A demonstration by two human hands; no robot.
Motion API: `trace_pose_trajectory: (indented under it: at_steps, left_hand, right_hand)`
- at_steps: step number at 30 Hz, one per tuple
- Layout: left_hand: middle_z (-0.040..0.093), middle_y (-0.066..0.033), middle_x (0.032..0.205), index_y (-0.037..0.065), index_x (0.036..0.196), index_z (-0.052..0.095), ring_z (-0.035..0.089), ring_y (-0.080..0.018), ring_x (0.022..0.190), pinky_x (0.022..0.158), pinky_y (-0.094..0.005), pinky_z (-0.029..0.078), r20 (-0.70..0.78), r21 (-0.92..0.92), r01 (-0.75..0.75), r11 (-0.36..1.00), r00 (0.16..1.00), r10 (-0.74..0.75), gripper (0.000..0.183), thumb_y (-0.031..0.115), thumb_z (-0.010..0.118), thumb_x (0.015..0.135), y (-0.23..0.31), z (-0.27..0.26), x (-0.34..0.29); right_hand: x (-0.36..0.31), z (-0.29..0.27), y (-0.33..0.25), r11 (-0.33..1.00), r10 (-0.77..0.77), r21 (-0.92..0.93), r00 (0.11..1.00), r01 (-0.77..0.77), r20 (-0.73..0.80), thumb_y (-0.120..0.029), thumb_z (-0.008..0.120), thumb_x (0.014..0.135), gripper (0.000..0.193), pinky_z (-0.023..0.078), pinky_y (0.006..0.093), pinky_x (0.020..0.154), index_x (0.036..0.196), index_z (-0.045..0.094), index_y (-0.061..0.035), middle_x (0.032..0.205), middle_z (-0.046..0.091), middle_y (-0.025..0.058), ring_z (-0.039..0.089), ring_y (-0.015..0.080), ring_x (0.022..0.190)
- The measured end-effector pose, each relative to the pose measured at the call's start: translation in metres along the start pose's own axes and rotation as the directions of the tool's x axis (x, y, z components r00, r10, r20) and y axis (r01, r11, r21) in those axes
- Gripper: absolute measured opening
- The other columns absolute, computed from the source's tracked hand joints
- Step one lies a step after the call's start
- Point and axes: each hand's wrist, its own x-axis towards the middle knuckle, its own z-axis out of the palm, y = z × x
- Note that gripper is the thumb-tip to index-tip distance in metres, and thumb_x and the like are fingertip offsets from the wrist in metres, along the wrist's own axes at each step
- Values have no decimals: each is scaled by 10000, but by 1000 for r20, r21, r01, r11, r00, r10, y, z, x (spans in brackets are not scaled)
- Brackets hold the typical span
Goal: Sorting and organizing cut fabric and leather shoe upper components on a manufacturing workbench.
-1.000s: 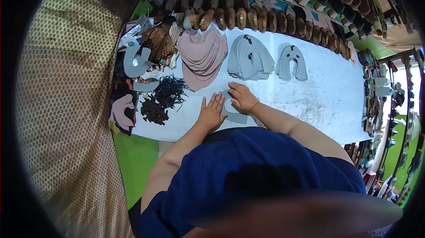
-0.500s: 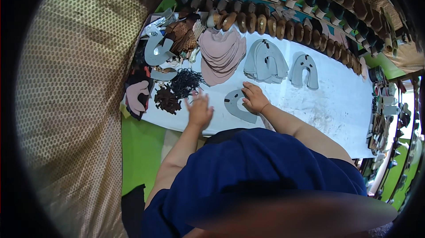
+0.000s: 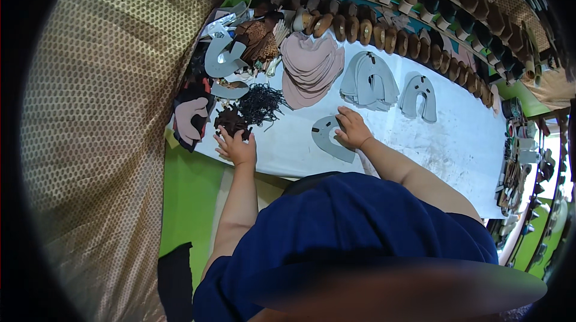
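While your right hand [image 3: 353,130] lies flat, fingers spread, on the grey cut-out [image 3: 332,136], that piece sits flat on the white worktop [image 3: 456,142] just in front of you; nothing is gripped there; your left hand [image 3: 236,147] is out at the left edge, fingers on the small dark brown heap [image 3: 231,122], whether pinching anything I cannot tell; black tangle of laces [image 3: 261,104] just beyond it; pink stack [image 3: 310,67] and grey stack [image 3: 369,81] further back; lone grey piece [image 3: 419,98] to their right; row of shoe forms [image 3: 384,31] along the far edge.
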Motion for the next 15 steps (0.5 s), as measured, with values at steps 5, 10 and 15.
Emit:
trace_pose_trajectory:
  at_steps: [5,10,15]
  left_hand:
    - [179,-94,1642,227,963,773,45,-397,1508,1178,-623,35,-49,-12,-34,999,998,33,199,322,738,791,-3,7,11]
    - [210,-110,1633,258,878,791,101,-427,1493,1177,-621,84,-18,-53,-104,993,994,103,105,292,753,786,8,-2,17]
    - [220,-156,1625,235,897,793,150,-476,1470,1184,-549,154,-3,-279,-252,926,965,262,145,278,799,759,52,-14,-1]
  right_hand:
    - [1,0,0,999,24,-26,999,-24,23,-377,636,848,552,323,458,1125,1259,552,-19,1432,465,195,416,359,1349]
    - [0,1,1,999,18,-39,1000,-18,-9,-376,620,860,543,328,453,1122,1266,550,-24,1432,469,190,420,359,1348]
    - [-2,1,-1,1000,15,-21,998,-16,-65,-356,620,864,536,339,456,1113,1284,540,-32,1438,469,184,422,360,1350]
